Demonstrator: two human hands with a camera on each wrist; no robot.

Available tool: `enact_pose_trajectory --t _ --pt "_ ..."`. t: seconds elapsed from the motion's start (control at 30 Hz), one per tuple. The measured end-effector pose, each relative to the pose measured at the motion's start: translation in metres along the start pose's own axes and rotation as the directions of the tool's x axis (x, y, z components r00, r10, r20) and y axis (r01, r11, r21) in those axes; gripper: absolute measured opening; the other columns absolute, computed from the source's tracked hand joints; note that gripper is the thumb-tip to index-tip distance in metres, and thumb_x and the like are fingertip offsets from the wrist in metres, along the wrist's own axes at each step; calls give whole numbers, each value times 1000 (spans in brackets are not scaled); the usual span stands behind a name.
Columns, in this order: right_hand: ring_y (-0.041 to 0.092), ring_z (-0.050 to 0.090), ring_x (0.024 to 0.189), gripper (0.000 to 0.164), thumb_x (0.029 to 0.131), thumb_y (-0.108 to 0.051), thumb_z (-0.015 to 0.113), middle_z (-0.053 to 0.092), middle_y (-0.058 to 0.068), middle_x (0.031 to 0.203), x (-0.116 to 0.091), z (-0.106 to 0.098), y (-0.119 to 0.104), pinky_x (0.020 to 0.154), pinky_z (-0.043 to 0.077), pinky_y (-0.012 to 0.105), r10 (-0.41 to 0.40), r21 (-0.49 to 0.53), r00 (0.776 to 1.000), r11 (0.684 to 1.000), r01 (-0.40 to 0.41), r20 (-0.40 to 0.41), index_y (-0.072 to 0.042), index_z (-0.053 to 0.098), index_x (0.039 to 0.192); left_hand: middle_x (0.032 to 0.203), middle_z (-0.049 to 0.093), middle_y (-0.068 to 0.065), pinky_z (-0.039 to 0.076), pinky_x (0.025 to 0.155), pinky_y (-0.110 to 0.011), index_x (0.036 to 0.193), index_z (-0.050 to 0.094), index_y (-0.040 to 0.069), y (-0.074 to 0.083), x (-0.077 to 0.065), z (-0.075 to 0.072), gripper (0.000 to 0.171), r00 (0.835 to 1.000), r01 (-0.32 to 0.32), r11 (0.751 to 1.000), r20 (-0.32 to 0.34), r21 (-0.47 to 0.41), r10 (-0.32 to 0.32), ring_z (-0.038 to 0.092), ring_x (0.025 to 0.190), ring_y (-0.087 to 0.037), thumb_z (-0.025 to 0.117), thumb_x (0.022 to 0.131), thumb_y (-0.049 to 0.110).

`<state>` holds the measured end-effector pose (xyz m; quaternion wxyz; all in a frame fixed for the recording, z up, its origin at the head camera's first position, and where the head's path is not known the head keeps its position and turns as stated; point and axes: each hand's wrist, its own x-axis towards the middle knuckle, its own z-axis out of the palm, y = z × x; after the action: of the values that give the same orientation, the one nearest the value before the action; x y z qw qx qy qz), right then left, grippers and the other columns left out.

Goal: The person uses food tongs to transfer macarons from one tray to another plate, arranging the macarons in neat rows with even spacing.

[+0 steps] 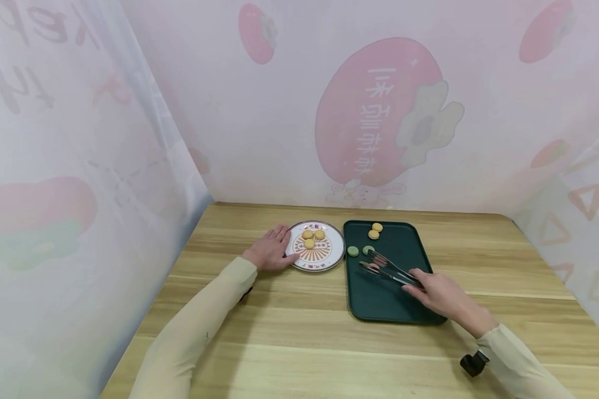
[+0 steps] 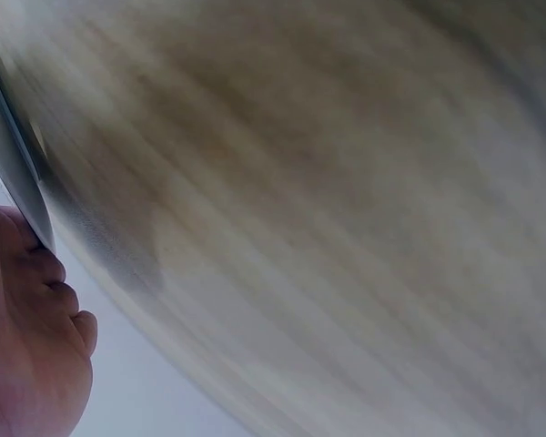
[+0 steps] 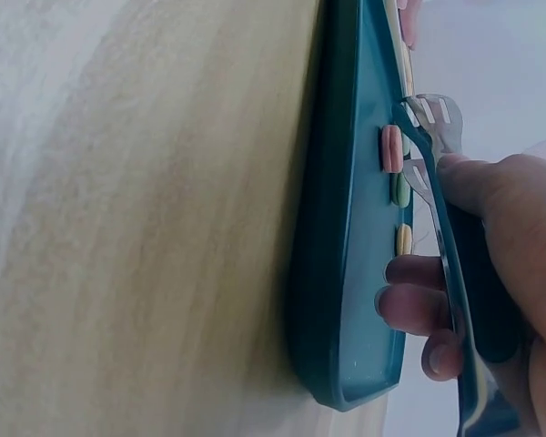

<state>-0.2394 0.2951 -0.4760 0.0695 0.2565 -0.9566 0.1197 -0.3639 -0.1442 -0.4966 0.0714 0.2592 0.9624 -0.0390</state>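
My left hand [image 1: 272, 249] lies at the left rim of a round white plate [image 1: 335, 249], fingers straight and thumb on the edge. Three yellow macarons [image 1: 309, 243] sit on that plate. Metal tongs [image 1: 396, 271] with slotted tips are gripped in my right hand [image 1: 441, 296], their arms spread apart over a dark green tray [image 1: 379, 302]. Between or just under the tips is a pink macaron [image 3: 392, 148]. Two green macarons [image 1: 353, 251] lie left of and beyond the tips, and two yellow macarons [image 1: 374, 234] are near the tray's far edge.
Plate and tray stand side by side on a wooden table [image 1: 289, 332]. A pale curtain [image 1: 259, 138] printed with pink fruit hangs behind the table's far edge, and another covers the left side.
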Motion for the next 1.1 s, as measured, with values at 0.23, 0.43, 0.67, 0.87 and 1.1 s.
enact_pose_trajectory --t 0.23,0.43,0.67,0.87,1.1 --pt "0 40 52 30 91 -30 70 55 -10 65 -3 5 3 48 36 18 -33 -20 998 999 32 -45 -6 62 107 164 10 -20 15 125 -44 155 15 -3 0 -1 -2 93 1000 -7 1000 -6 -20 7 9 154 -33 26 97 68" --pt "0 39 51 28 91 -28 70 51 -11 63 -5 8 5 48 34 17 -31 -15 998 999 30 -53 -7 61 107 164 11 -21 16 125 -45 155 16 -4 0 -1 -3 94 1000 -13 1000 -9 -17 13 10 153 -34 25 97 69" --pt "0 37 50 25 91 -25 70 49 -12 60 -9 7 3 47 33 18 -49 -27 996 999 47 -77 -6 62 105 164 10 -20 16 125 -45 155 15 -4 0 -1 -2 94 1000 -6 1000 -8 -29 6 10 153 -33 26 96 69" --pt "-1 36 49 23 92 -25 68 44 -13 58 -10 5 1 46 32 17 -35 -17 998 999 34 -59 -6 61 104 165 9 -19 15 125 -44 156 14 -2 -1 0 0 96 1000 1 1000 -2 -20 -1 8 154 -32 23 96 72" --pt "-3 35 49 21 94 -25 67 45 -14 59 -9 5 1 46 32 16 -21 17 999 1000 22 -47 -7 61 104 164 11 -20 15 125 -43 155 16 -3 -2 0 1 95 1000 -16 1000 -26 -23 15 10 153 -32 24 96 71"
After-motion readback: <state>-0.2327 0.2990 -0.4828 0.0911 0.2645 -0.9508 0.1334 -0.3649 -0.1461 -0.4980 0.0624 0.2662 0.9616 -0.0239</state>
